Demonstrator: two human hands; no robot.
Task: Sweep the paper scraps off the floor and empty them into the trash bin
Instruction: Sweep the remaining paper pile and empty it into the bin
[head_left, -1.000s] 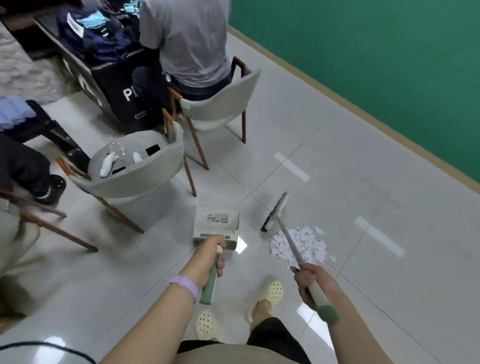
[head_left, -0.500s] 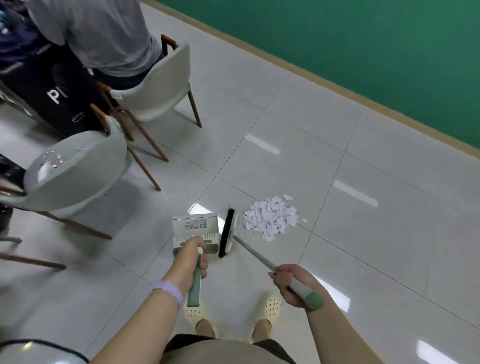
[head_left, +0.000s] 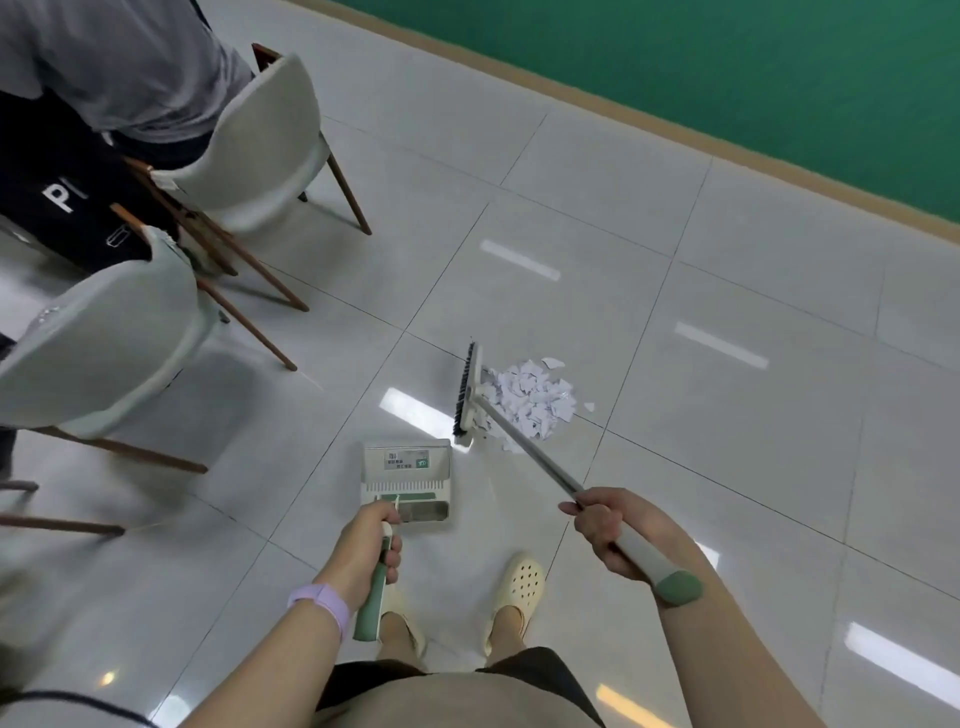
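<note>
The left hand (head_left: 366, 551) has its fingers wrapped round the dustpan (head_left: 407, 483) handle; the right hand (head_left: 610, 530) grips the broom (head_left: 468, 397) pole. Farther out on the floor (head_left: 753, 467), paper scraps (head_left: 535, 402) lie piled against the broom head, away from the dustpan.

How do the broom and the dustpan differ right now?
The broom has a long thin metal shaft; the dustpan is a wide flat tray on a short handle. The broom head stands beside the paper scraps; the dustpan sits apart from them. Right hand grips the broom, left hand the dustpan. Both have green-tipped handles.
</note>
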